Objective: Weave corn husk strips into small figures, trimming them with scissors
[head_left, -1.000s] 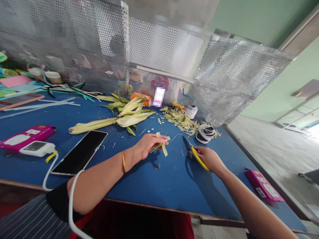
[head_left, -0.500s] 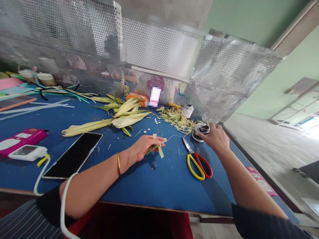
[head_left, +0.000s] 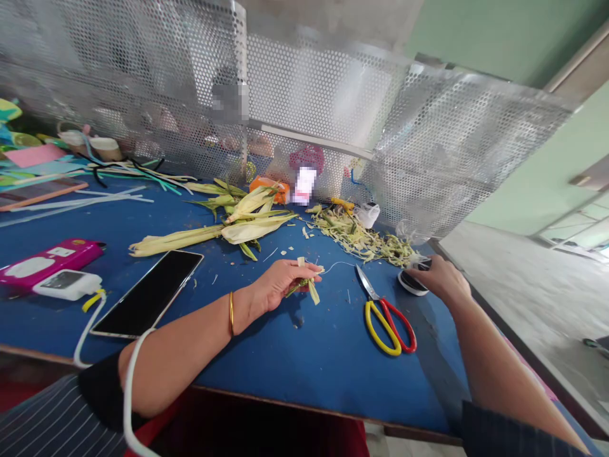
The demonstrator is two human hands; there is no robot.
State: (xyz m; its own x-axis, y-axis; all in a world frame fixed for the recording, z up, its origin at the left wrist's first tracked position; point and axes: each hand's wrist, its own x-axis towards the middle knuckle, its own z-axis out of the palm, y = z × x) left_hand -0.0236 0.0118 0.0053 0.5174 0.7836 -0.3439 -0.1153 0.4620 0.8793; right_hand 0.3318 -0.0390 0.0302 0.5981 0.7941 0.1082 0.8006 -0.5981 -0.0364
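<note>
Over the middle of the blue table, my left hand (head_left: 283, 284) pinches a small bundle of corn husk strips (head_left: 314, 294), with short ends poking out past the fingers. A thin white thread (head_left: 340, 263) curves away from the bundle toward the scissors. On the right, my right hand (head_left: 447, 279) has its fingers around a round black and white spool (head_left: 412, 285), partly hidden by the hand. Scissors (head_left: 387, 322) with one yellow and one red handle lie slightly open between my hands, blades toward the back.
Whole corn husks (head_left: 257, 227) lie behind my left hand, and shredded husk (head_left: 356, 231) is heaped toward the back right. A black-screened phone (head_left: 150, 295) and a magenta power bank (head_left: 57, 257) lie left. Perforated metal panels (head_left: 314, 95) line the table's back; a white cable (head_left: 130, 393) crosses my left forearm.
My right hand has moved the spool to the right, away from the scissors and shredded husk. The left hand keeps its pinch on the husk strips. The camera view has shifted slightly.
</note>
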